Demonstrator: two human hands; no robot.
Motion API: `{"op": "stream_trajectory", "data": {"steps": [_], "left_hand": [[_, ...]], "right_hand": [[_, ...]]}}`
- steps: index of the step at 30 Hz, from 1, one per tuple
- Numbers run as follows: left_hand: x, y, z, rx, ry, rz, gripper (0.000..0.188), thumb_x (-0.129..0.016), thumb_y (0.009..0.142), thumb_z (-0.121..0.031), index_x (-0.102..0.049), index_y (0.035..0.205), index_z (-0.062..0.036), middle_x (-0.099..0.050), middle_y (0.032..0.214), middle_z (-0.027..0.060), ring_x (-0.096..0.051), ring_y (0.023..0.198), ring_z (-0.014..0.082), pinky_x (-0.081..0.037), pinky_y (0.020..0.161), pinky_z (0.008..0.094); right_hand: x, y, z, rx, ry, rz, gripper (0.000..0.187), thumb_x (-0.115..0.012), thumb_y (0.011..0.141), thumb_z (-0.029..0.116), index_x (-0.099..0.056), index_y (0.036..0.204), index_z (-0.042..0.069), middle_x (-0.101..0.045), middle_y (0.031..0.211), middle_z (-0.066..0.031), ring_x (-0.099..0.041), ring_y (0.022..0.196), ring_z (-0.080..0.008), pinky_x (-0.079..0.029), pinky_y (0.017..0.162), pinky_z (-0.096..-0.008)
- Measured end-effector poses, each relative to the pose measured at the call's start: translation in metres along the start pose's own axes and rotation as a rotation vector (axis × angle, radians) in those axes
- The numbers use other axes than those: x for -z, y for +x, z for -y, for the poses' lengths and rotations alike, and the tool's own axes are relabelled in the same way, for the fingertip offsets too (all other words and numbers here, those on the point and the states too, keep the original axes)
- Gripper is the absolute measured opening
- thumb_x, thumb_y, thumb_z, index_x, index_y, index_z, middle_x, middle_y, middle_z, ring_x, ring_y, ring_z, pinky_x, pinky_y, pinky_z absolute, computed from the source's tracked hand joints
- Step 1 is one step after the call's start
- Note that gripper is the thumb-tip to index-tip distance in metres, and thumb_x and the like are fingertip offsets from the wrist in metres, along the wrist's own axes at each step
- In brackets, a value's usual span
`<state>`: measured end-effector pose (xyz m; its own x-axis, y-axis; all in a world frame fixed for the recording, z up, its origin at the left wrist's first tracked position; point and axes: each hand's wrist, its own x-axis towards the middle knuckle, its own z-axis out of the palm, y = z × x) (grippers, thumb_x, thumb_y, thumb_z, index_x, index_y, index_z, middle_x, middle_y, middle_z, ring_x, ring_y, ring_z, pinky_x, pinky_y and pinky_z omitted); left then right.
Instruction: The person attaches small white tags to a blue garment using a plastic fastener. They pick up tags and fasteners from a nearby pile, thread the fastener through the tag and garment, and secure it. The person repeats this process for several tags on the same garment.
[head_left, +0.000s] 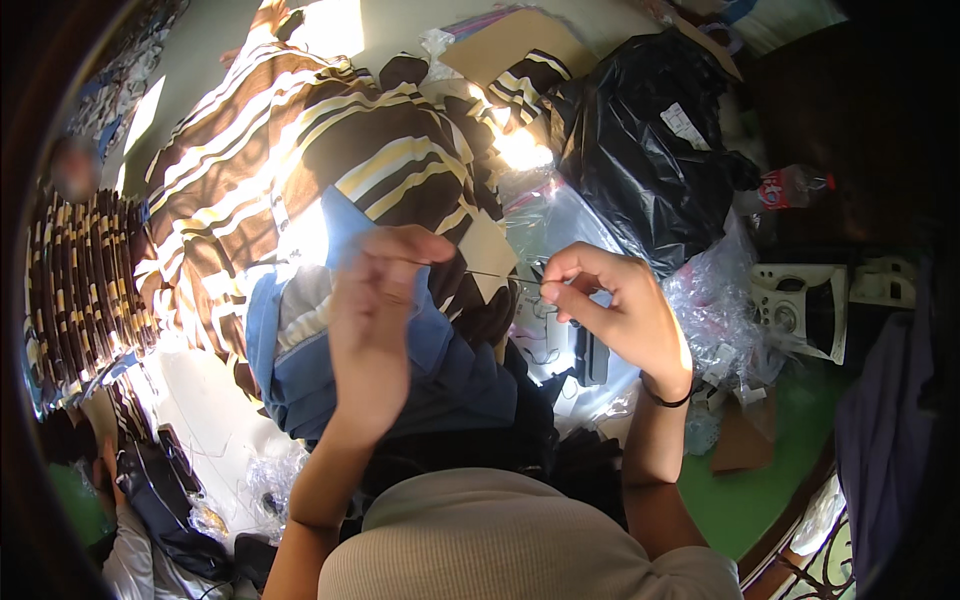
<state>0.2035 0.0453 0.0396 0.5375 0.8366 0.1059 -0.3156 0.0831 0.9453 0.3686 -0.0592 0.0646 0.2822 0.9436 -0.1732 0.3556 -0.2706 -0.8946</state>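
My right hand (612, 300) pinches a thin dark strand (495, 274) between thumb and fingertips; it looks like thread, but it is too fine to be sure. The strand runs left toward my left hand (378, 300), which is smeared by motion, so its grip cannot be made out. Below my left hand, a blue garment (400, 385) with a whitish part lies across my lap. Brown cloth with yellow and white stripes (330, 140) spreads out beyond it. Under my right hand is a dark oblong object (592, 357) on clear plastic bags (565, 215).
A black plastic bag (650, 150) lies at the far right, beside a clear bottle (795, 188) with a red cap. Crumpled clear plastic (710, 300) and a pale appliance panel (800, 305) are to the right. Folded striped cloths (85, 280) stand at the left near another person.
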Motion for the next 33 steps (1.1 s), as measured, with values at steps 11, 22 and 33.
{"op": "stream_trajectory", "data": {"steps": [11,22,33], "left_hand": [[0.019,0.001,0.006,0.290,-0.439,-0.105,0.011,-0.040,0.086,-0.008,-0.043,0.096,-0.0035,-0.039,0.078,0.0005,-0.036,0.066,0.0072,-0.032,0.060,0.0198],[-0.001,-0.013,-0.001,0.291,-0.022,0.102,0.010,-0.053,0.083,-0.003,-0.054,0.092,-0.0002,-0.054,0.085,0.0000,-0.048,0.075,0.0039,-0.038,0.066,0.0168],[-0.011,-0.020,-0.008,0.217,-0.074,0.080,0.020,-0.052,0.079,0.007,-0.047,0.097,-0.0010,-0.053,0.090,0.0039,-0.055,0.080,0.0082,-0.044,0.066,0.0189]], "right_hand": [[-0.008,-0.003,-0.016,-0.117,0.235,-0.156,0.008,-0.059,0.077,0.001,-0.053,0.082,-0.001,-0.056,0.074,-0.0015,-0.052,0.062,-0.0060,-0.042,0.060,-0.0195],[-0.028,-0.003,0.003,0.001,0.746,0.035,0.018,-0.058,0.077,-0.004,-0.056,0.095,-0.005,-0.060,0.084,-0.0100,-0.060,0.073,-0.0145,-0.049,0.070,-0.0233],[-0.040,0.000,0.003,0.148,0.726,-0.089,0.016,-0.057,0.078,-0.005,-0.056,0.094,-0.004,-0.059,0.085,-0.0086,-0.058,0.075,-0.0124,-0.047,0.067,-0.0219]]}}
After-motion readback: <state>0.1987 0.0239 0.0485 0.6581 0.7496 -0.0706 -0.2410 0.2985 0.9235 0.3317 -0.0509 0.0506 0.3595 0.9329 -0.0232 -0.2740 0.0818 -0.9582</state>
